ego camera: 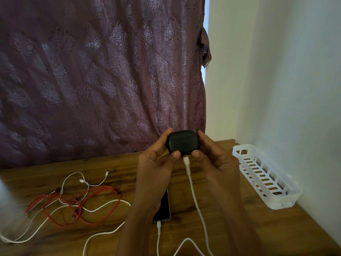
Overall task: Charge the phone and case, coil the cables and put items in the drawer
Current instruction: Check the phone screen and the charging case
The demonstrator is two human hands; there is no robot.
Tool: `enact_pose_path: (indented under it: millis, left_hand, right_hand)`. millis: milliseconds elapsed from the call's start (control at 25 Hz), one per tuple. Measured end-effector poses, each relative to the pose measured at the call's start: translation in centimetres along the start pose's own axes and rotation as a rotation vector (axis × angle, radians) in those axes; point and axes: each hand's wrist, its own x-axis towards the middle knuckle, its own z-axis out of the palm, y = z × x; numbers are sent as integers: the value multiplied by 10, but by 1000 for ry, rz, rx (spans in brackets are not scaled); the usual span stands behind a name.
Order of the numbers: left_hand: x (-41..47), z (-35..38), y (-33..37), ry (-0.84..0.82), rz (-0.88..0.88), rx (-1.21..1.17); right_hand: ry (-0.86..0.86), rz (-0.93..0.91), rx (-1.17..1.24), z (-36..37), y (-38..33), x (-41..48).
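Observation:
I hold a black earbud case up above the table with both hands. My left hand grips its left side, thumb under it. My right hand grips its right side, thumb beside the port. A white cable is plugged into the case's underside and hangs down toward me. The phone lies flat on the wooden table beneath my left wrist, partly hidden. A second white cable is plugged into its near end.
A tangle of red cable and thin white cable lies on the table's left part. A white slotted plastic basket stands at the right against the wall. A purple patterned curtain hangs behind the table.

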Motion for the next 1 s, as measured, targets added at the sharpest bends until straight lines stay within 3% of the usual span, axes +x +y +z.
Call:
enact_pose_path:
  millis: [1000]
  left_hand:
    - [-4,-6,3,-5,-2,11]
  right_hand:
    - [0,10,16,5,-4,-5]
